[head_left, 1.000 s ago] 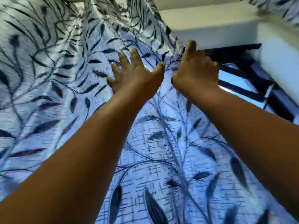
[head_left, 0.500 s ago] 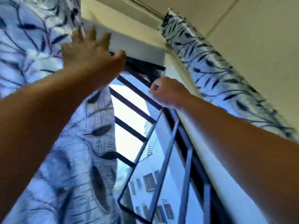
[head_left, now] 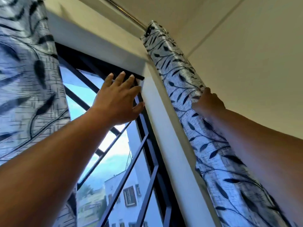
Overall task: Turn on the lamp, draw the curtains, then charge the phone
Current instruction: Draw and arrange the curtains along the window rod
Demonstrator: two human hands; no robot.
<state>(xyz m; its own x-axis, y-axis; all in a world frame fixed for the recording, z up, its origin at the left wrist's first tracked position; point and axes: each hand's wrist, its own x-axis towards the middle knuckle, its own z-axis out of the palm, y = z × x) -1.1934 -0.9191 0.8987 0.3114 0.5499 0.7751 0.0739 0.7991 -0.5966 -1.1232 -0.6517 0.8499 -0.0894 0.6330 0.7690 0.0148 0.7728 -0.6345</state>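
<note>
Two silver-blue curtains with a dark leaf print hang from one rod. The left curtain (head_left: pixel 27 89) is spread over the left part of the window. Bunched into a narrow column, the right curtain (head_left: pixel 178 74) hangs beside the window's right edge. My right hand (head_left: pixel 207 104) grips the right curtain's far edge, fingers hidden behind the fabric. My left hand (head_left: pixel 118 99) is raised in front of the window's upper right corner, fingers straight and spread, holding nothing. Lamp and phone are out of view.
A metal curtain rod (head_left: pixel 124 11) runs under the ceiling. The window (head_left: pixel 105 161) has a black frame and black bars, with an open pane swung outward and buildings beyond. A white wall reveal (head_left: pixel 165 141) separates window and right curtain.
My view swung right, away from the left curtain. My left hand left that curtain and moved to the window's corner. My right hand reached across and took hold of the right curtain.
</note>
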